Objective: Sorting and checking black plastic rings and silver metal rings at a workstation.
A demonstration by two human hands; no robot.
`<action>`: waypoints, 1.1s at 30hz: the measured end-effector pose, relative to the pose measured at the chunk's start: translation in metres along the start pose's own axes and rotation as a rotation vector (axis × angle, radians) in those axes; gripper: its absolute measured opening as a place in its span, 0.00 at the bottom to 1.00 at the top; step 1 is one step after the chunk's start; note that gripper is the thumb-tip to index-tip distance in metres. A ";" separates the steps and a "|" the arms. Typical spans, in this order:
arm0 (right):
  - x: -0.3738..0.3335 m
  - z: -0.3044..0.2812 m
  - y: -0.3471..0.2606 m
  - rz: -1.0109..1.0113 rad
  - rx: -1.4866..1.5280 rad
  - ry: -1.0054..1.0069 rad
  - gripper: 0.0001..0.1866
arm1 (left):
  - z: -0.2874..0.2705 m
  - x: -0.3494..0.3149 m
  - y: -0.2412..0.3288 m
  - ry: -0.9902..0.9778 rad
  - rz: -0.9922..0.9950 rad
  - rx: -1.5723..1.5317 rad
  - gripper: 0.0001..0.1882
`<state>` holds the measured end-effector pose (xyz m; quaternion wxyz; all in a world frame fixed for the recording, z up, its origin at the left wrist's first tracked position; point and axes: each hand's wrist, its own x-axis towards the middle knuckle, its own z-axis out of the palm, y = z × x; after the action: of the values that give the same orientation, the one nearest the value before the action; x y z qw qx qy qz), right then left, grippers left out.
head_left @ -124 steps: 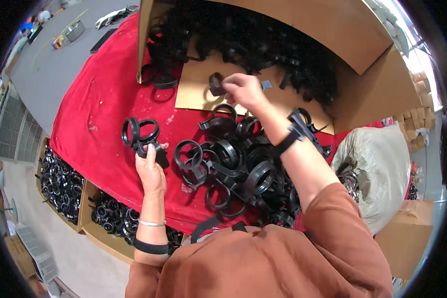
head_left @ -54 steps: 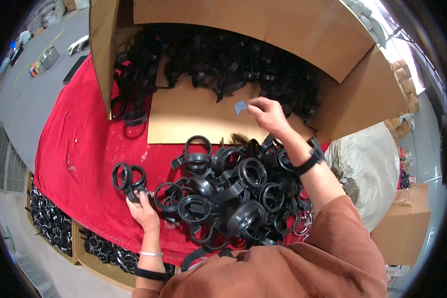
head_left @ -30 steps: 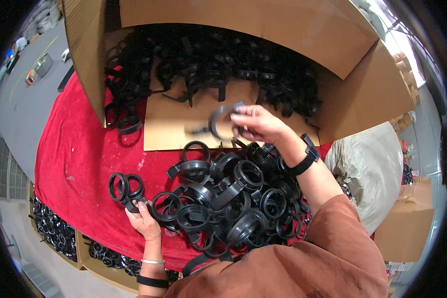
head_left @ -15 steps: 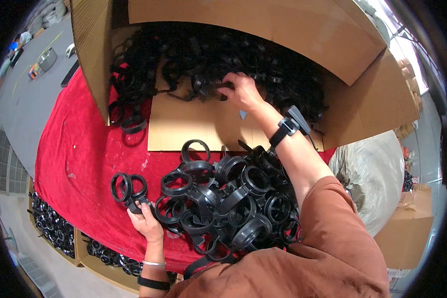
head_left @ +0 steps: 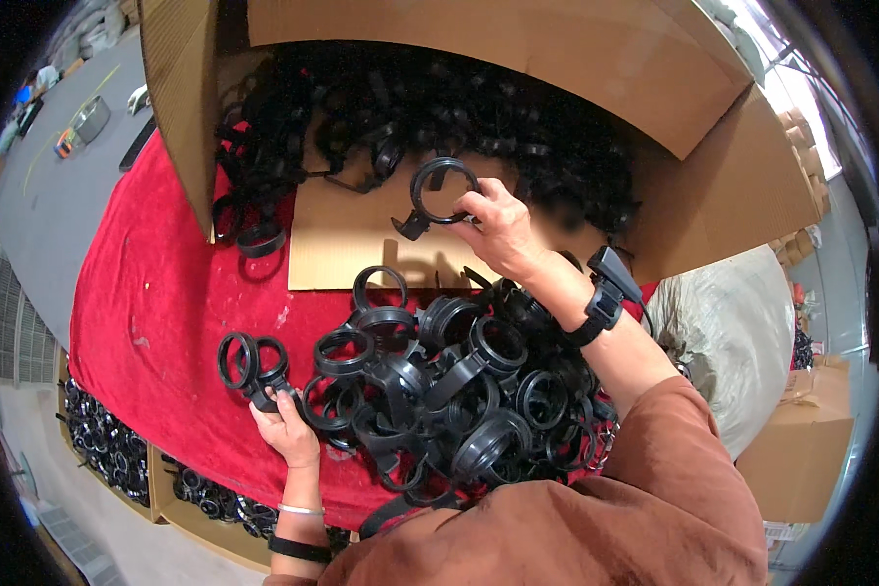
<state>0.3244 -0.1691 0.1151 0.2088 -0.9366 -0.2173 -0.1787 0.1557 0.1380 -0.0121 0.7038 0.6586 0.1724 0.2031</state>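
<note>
Between the thumb and fingers of my right hand [head_left: 501, 223] is a black plastic ring [head_left: 417, 198] with a short bracket at its lower left; I hold it up in front of the open carton. At the left, my left hand [head_left: 287, 427] grips a pair of black rings [head_left: 251, 364] by their lower bracket ends. A heap of similar black rings [head_left: 439, 376] lies on the red cloth [head_left: 181, 283] between my arms. More dark rings [head_left: 439, 107] fill the shadowed inside of the cardboard carton [head_left: 361, 256], whose mouth faces me.
A carton side flap [head_left: 181, 107] rises at the left, another [head_left: 723, 210] spreads right. Beside the heap bulges a pale wrapped sack [head_left: 728, 342]. Boxes of black parts [head_left: 117, 449] stand below the cloth's left edge. A grey surface [head_left: 44, 186] with a metal cup [head_left: 91, 117] lies far left.
My right hand has come back out of the carton toward me, bringing a single black ring with it. My left hand keeps its hold on the two rings, almost unmoved.
</note>
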 end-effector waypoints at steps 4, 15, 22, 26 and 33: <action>-0.002 -0.012 -0.033 0.184 0.245 -0.120 0.12 | -0.005 0.010 0.017 -0.058 -0.064 -0.048 0.09; 0.013 0.007 -0.143 -0.183 0.493 -0.451 0.14 | -0.001 0.005 0.101 -0.404 -0.048 -0.192 0.15; 0.073 0.069 -0.165 -0.010 0.883 -0.634 0.40 | -0.011 0.015 0.066 -0.144 -0.116 -0.305 0.10; 0.097 0.160 -0.118 -0.361 0.207 -0.020 0.30 | -0.006 0.030 0.043 -0.115 -0.304 -0.696 0.11; 0.091 0.116 -0.105 0.448 1.169 -0.325 0.12 | 0.015 0.028 0.040 -0.204 -0.395 -0.776 0.13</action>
<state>0.3790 0.0015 0.0886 0.6811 -0.7062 -0.1069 0.1610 0.1847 0.1415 0.0300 0.9375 0.3169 0.1355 0.0483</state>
